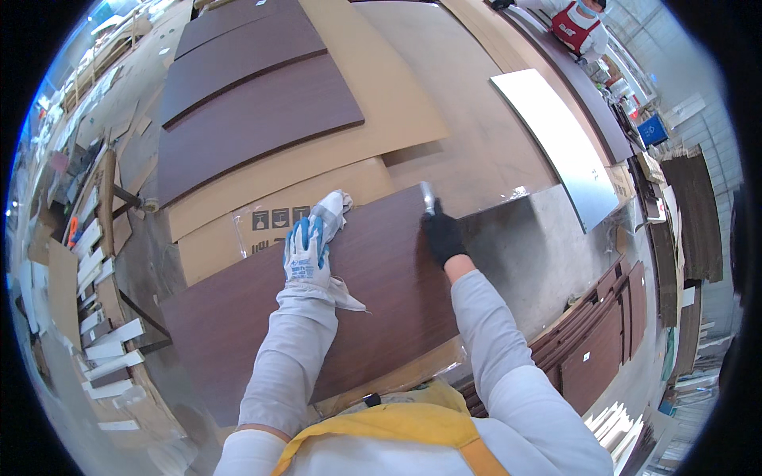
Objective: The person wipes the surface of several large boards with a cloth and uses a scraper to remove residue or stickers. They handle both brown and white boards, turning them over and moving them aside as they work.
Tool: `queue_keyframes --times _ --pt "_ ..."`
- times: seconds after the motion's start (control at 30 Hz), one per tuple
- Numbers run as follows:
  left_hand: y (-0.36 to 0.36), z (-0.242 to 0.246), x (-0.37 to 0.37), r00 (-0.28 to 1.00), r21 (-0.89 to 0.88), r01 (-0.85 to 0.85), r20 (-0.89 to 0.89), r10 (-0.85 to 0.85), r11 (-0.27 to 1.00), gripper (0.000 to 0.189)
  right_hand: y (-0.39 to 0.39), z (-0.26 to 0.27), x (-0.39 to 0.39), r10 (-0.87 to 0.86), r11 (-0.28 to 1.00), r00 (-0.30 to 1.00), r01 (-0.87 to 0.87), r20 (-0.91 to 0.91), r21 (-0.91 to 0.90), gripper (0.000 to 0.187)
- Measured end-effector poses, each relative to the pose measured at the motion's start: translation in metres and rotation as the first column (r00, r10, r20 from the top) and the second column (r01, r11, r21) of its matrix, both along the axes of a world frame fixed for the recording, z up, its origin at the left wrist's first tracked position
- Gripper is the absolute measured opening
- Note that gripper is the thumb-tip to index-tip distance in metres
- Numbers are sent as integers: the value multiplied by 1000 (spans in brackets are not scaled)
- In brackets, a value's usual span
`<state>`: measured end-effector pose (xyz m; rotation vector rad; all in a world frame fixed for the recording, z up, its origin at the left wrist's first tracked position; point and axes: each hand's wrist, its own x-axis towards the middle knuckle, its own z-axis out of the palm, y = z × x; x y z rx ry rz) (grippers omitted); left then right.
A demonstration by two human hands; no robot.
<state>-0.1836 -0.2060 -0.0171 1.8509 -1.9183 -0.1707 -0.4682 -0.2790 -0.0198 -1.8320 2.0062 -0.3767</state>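
A dark brown wood-grain panel (381, 285) lies at a slant in front of me on cardboard. My left hand (308, 253), in a white and blue work glove, presses on the panel near its far edge, with a whitish cloth (333, 208) bunched under it and a corner trailing below the wrist. At the panel's right end, my right hand (443, 238), in a black glove, grips a small silvery tool (427, 197) against the edge. The tool's exact kind cannot be told.
Dark panels (262, 119) lie on cardboard (411, 119) at the far left. A white panel (553, 143) rests at the right. More brown panels (595, 351) stand at lower right. White strips (113, 351) fill a rack at left. A co-worker (574, 30) in a red apron stands at upper right.
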Motion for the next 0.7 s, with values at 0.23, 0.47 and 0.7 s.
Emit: queue_keyframes --times 0.23,0.47,0.7 --pt "31 3 68 996 -36 -61 61 63 998 61 20 23 52 79 992 996 -75 -37 104 51" --pt "95 8 197 968 0 -222 120 221 975 63 58 -5 133 208 978 976 -208 -69 3 53" --pt "150 6 300 906 -131 -409 60 419 903 59 90 38 204 13 995 1000 -11 -17 102 52"
